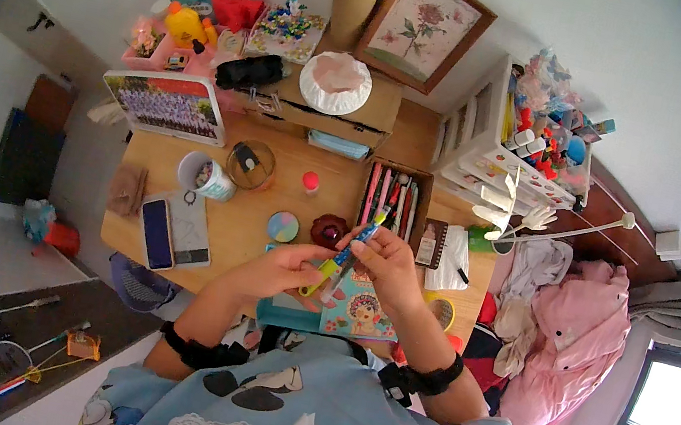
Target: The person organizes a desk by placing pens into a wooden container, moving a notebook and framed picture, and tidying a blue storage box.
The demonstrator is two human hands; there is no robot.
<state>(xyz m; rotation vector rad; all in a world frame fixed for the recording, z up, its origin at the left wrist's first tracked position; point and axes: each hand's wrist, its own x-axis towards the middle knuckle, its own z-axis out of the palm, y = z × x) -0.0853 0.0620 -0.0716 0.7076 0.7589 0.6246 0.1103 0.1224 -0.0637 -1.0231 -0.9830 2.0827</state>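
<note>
In front of my chest, my right hand pinches a slim blue-and-lime pen-like stick together with a clear, narrow one. The lime end of the first slants down into the fingers of my left hand. Its upper tip overlaps a cardboard box of pens in view. Under both hands lies a teal case, with a girl illustrated on its right part. A dark red round object and a pastel round disc sit just beyond my fingers.
A phone, a paper cup and a round clear container stand left. A red-capped bottle is mid-desk. Right are a notebook, a tape roll and a white drawer unit. A cardboard shelf stands behind.
</note>
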